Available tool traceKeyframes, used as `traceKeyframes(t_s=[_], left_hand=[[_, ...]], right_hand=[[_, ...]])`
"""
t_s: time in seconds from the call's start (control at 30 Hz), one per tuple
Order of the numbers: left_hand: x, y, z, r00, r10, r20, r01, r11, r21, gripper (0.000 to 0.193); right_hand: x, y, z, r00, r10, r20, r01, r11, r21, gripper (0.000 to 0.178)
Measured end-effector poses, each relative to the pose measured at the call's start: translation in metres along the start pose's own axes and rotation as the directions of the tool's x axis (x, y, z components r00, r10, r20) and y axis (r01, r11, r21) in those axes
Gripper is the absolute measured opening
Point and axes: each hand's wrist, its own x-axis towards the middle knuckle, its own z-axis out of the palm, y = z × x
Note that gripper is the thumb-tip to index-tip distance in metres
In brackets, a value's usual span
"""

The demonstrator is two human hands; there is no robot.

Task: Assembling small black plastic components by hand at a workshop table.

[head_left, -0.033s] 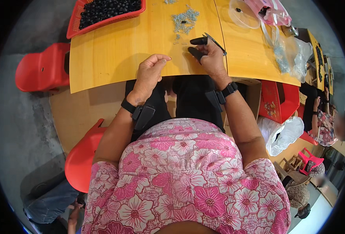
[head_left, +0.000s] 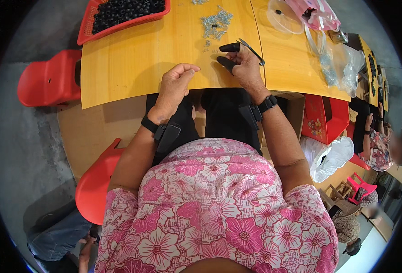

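My left hand (head_left: 176, 86) is closed over the near edge of the yellow table, thumb and forefinger pinched together. A tiny dark speck shows at the fingertips, too small to name. To its right is my right hand (head_left: 246, 68), with black finger covers (head_left: 228, 48) on thumb and forefinger, which are held apart. A slim dark pointed tool (head_left: 252, 51) lies along that hand, held by the other fingers, which are mostly hidden. Beyond my hands small clear and silvery pieces (head_left: 215, 22) lie scattered, with one black piece (head_left: 214, 26) among them.
A red basket (head_left: 123, 25) of black ring-like parts stands at the far left of the table (head_left: 133, 68). At the far right are a clear round tub (head_left: 273, 20), a pink bag (head_left: 317, 16) and clear plastic bags (head_left: 352, 68). Red stools (head_left: 51, 79) flank the table.
The covered thumb and forefinger of my right hand have shifted slightly left. My left hand stays in place.
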Motion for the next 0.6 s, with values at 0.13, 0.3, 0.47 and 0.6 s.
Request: traceKeyframes(t_s=[0.13,0.3,0.47,0.6], left_hand=[[-0.001,-0.001,-0.002,1.0,0.018,0.003,-0.018,0.999,0.031,0.017],[-0.002,0.003,0.0,1.0,-0.019,0.012,0.018,0.998,0.054,0.017],[-0.001,-0.002,-0.004,0.999,-0.012,0.044,0.011,1.0,0.026,0.016],[0.0,-0.002,-0.004,1.0,-0.004,0.021,0.004,1.0,0.029,0.017]], right_hand=[[0.01,-0.015,0.005,0.999,0.031,0.005,-0.029,0.971,-0.237,0.034],[0.016,-0.002,0.003,0.989,-0.138,0.053,0.143,0.81,-0.568,0.023],[0.018,0.004,0.005,0.978,-0.2,0.056,0.188,0.733,-0.654,0.017],[0.018,0.0,0.008,0.987,-0.159,0.027,0.137,0.739,-0.659,0.017]])
